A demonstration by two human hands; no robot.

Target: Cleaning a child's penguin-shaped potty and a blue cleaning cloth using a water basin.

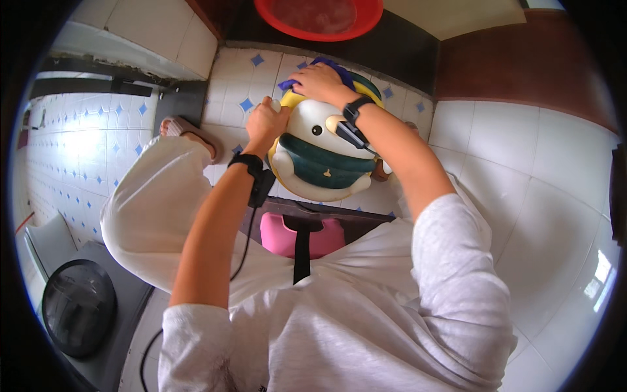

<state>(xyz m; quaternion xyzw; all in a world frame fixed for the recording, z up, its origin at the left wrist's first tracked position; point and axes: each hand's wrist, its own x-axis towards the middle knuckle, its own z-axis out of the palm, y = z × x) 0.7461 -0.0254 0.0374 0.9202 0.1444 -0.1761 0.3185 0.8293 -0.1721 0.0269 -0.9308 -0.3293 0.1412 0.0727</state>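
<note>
A child's potty seat shaped like a cartoon animal [327,156], white, green and yellow plastic, stands on the tiled floor between the person's feet. My right hand [321,84] presses a purple cloth [338,70] against its far rim, fingers spread over the cloth. At the left side, my left hand [267,120] grips a white knob-like handle [276,105] of the seat. Both wrists wear black straps with devices. The underside of the seat and part of its far edge are hidden.
A red basin [321,34] holding water stands beyond the seat on a dark ledge. White tiled wall [509,147] rises at the right. A pink plastic object [274,237] lies below the person's lap. A round black lid-like object [79,307] is at lower left.
</note>
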